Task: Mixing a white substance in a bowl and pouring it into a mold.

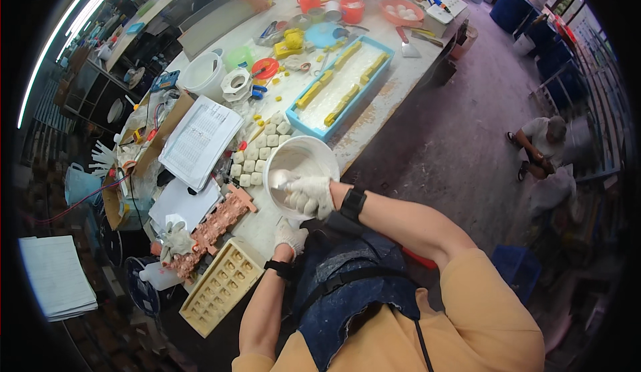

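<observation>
A white bucket (pixel 302 146) stands at the table's near edge, with pale material inside that I cannot make out clearly. My right hand (pixel 308 196), in a white knit glove, reaches over its near right rim. Its fingers are curled around something hidden; a pale, shiny shape shows beside the fingertips. Against the bucket's near outside wall rests my left hand (pixel 291 236), also gloved, its fingers mostly out of sight. Rows of small whitish blocks (pixel 259 156) lie just left of the bucket. Nearer me is a cream mould tray (pixel 224 285) with square hollows.
A blue rectangular mould (pixel 314 129) with yellow strips lies beyond the bucket. Papers (pixel 200 138), a lumpy pink piece (pixel 217 228) and a white tub (pixel 203 73) crowd the left. Across the table another person's hand (pixel 257 2) shows; a person (pixel 544 142) crouches at right.
</observation>
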